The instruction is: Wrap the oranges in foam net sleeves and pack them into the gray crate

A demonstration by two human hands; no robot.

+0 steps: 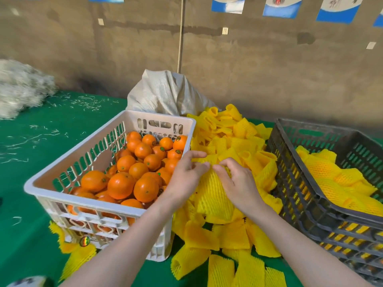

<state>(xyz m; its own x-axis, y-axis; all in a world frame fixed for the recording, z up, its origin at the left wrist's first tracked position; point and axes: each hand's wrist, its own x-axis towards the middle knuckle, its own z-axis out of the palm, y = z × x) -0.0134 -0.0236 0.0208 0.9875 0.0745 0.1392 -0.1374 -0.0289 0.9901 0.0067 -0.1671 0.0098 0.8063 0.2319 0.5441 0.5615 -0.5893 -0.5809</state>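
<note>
On the green bench (pixel 18 204), at nine o'clock of the view, stands a white crate (pixel 161 117) full of bare oranges (pixel 121 185). At its three o'clock side the left hand (pixel 186 177) pinches the top edge of a yellow foam net sleeve (pixel 211 195) between thumb and forefinger. The right hand (pixel 236 183), just beside it, grasps the same edge with curled fingers. I cannot tell if a fruit is inside. A heap of loose sleeves (pixel 234 141) lies around them. At three o'clock the gray crate (pixel 352 214) holds wrapped oranges (pixel 331 183). At twelve o'clock, behind the heap, sits a white woven sack (pixel 165 94).
</note>
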